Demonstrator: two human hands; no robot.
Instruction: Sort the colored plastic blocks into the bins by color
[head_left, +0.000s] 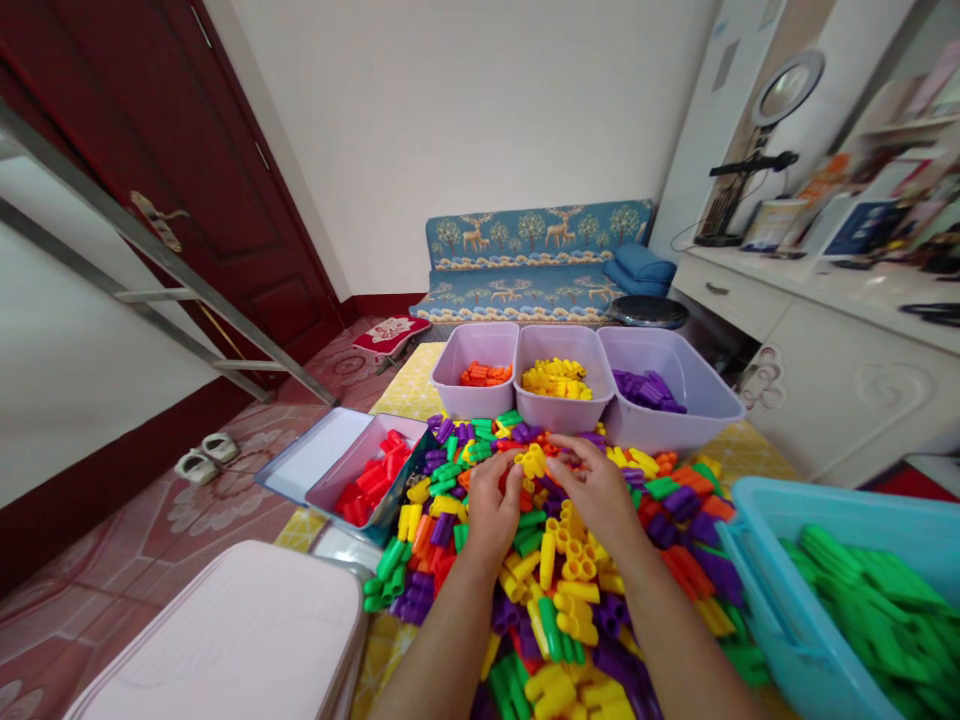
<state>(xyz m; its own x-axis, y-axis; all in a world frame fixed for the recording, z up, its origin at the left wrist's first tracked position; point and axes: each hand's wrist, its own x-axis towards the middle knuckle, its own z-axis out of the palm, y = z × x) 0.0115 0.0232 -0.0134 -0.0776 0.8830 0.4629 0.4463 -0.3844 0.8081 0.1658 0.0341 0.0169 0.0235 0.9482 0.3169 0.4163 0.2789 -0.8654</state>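
Observation:
My left hand [493, 505] and my right hand [596, 490] meet over the middle of a heap of plastic building blocks. Between their fingertips is a small cluster of yellow tube-shaped building blocks [532, 461], pinched from both sides. Beneath and around the hands lie loose green, purple, orange, red and yellow blocks. Joined yellow blocks [577, 558] with round open ends rest between my forearms. Beyond the heap stand three lilac bins: orange blocks [485, 374] in the left one, yellow blocks [556, 379] in the middle, purple blocks [649, 390] in the right.
An open box [330, 490] holding red blocks [375, 480] sits left of the heap. To the right is a turquoise bin [795, 610] with green blocks [885, 610]. A pale pink lid [225, 640] is at the front left. A sofa [525, 260] and a ladder [187, 280] stand farther off.

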